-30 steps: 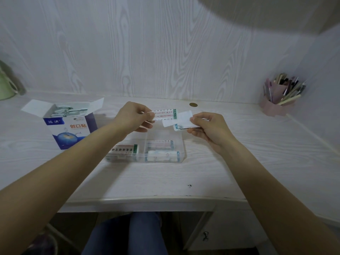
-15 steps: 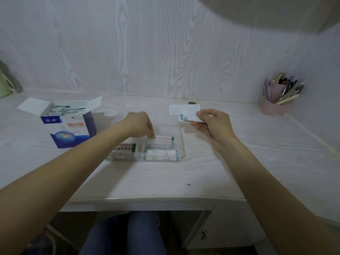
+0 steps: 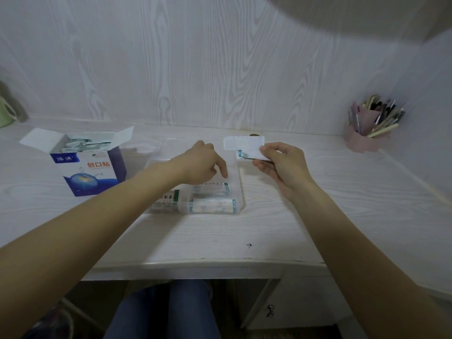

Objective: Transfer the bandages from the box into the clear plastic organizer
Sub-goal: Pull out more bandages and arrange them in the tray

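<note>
Left hand [image 3: 204,165], fingers loose, sets a bandage [image 3: 210,189] into the clear organizer [image 3: 238,182] mid-surface; right hand [image 3: 281,165] pinches spare bandages [image 3: 244,146]. Next: feed another across. Box [image 3: 88,165] near left edge.

A person sits at a pale wood-grain counter [image 3: 269,231]. A clear plastic organizer [image 3: 238,192] sits at centre with wrapped bandages [image 3: 212,206] lying in its near compartments. The left hand [image 3: 203,162] reaches over the organizer, fingers [image 3: 223,171] pointing down into it. The right hand [image 3: 283,165], just right of the organizer, pinches a few bandage strips [image 3: 244,144]. An open blue-and-white box [image 3: 90,165] stands at left, a pink pen holder [image 3: 364,135] at far right.
</note>
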A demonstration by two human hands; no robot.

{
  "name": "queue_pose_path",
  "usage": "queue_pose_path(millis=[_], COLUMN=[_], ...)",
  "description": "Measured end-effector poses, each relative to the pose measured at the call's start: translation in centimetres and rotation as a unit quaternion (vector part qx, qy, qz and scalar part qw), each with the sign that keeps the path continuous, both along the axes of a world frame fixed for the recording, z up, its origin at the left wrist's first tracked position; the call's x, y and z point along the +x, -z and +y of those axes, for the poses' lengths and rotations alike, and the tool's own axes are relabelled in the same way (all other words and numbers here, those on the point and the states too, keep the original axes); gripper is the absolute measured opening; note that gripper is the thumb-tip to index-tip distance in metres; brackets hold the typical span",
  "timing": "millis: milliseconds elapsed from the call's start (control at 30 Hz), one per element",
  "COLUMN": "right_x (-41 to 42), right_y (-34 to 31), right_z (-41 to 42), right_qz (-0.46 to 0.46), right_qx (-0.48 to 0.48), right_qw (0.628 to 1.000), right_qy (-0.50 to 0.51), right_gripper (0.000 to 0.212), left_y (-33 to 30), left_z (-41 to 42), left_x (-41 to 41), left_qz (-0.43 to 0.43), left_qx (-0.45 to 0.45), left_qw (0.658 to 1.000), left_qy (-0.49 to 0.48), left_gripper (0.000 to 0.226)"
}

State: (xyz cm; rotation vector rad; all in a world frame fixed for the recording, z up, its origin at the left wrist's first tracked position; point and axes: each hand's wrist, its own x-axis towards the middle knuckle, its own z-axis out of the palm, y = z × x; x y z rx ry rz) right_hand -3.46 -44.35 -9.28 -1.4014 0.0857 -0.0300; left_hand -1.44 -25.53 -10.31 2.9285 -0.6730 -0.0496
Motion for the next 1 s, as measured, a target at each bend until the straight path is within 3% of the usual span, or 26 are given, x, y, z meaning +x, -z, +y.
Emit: queue_pose_path(millis=[133,400,467,533,633,700,767,867,1000], right_x=[-0.1,0.1,0.1,0.2,0.3,0.3,0.2,0.1,0.0], right_y=[0.1,0.1,0.2,0.3,0.3,0.3,0.3,0.4,0.4], right_z=[0.1,0.3,0.4,0.5,0.5,0.5,0.7,1.1,1.1], right_qz=[0.005,0.005,0.003,0.005,0.007,0.0,-0.012,-0.031,-0.041], right_qx=[-0.001,-0.002,-0.004,-0.003,-0.004,-0.013,-0.034,-0.064,-0.081], right_qw=[1.0,1.0,1.0,1.0,1.0,1.0,0.999,0.997,0.995], right_qy=[-0.002,-0.006,-0.007,-0.007,-0.011,-0.016,-0.024,-0.039,-0.043], right_gripper=[0.007,0.007,0.006,0.003,0.004,0.006,0.007,0.008,0.008], left_y=[0.2,-0.1,-0.2,-0.5,-1.4,-2.3,-3.1,-3.6,-3.2], left_z=[-1.1,-1.3,-0.8,-0.3,0.3,0.5,0.3,0.0,-0.1], left_x=[0.0,-0.5,-0.6,-0.7,-1.0,-1.0,-1.1,-1.4,-1.5], left_qz=[0.04,0.046,0.045,0.034,-0.006,0.008,0.079,0.193,0.181], left_qx=[0.063,0.051,0.0,-0.12,-0.334,-0.435,-0.469,-0.457,-0.509], left_qw=[0.997,0.998,0.999,0.99,0.92,0.867,0.849,0.844,0.819], left_qy=[0.014,0.012,-0.003,-0.058,-0.204,-0.244,-0.229,-0.203,-0.195], left_gripper=[0.061,0.068,0.066,0.06,0.047,0.037,0.026,0.038,0.014])
